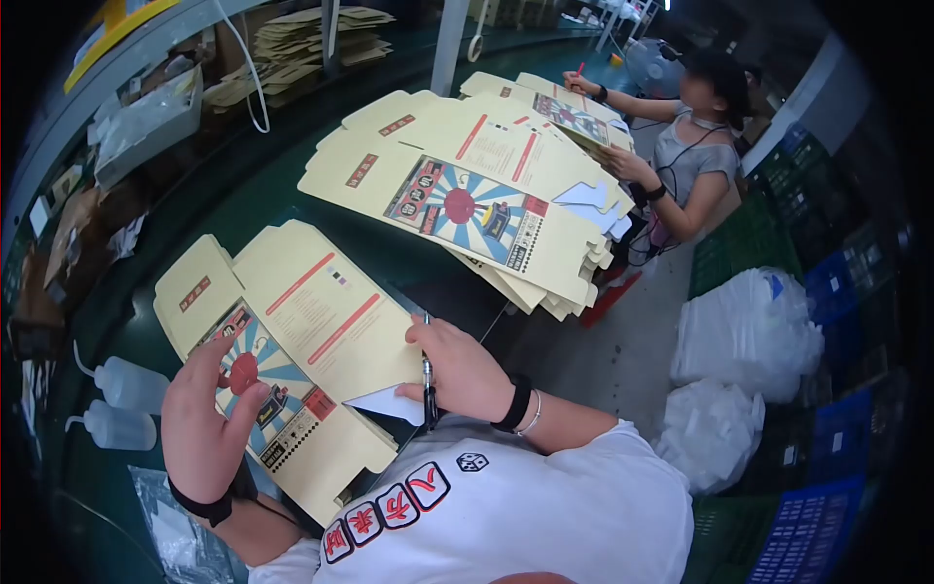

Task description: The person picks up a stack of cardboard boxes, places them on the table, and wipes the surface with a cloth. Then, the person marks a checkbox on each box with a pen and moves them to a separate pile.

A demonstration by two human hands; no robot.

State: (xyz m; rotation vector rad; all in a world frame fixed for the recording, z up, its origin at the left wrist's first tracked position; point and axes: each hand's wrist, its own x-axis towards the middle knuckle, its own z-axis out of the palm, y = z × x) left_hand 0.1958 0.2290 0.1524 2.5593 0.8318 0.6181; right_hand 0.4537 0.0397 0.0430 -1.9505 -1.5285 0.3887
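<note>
**A:** Two hands on one flat carton blank [292, 360], and that's basically the whole setup. The left hand [206, 428] lies spread wide on the printed sunburst panel near the front edge of the green worktable [233, 195], fingers flat. My guess is it's pinning the board so it doesn't slide.

**B:** And the right hand [465, 370]?

**A:** Closed around a dark pen-like tool [427, 375], held upright at the blank's right edge, next to a small white label or slip [387, 403]. It looks braced there so the tip lands right on the flap. I can't tell whether the tip is touching.

**B:** What else is around?

**A:** Two squeeze bottles [122, 399] lie by the left edge, within reach of the left hand. A big fanned stack of the same blanks [467, 185] sits toward the far right of the table, probably so both workers can pull from it. A second person [696, 146] works the far end with a red pen. Bags of white plastic [744, 331] are on the floor to the right.
</note>
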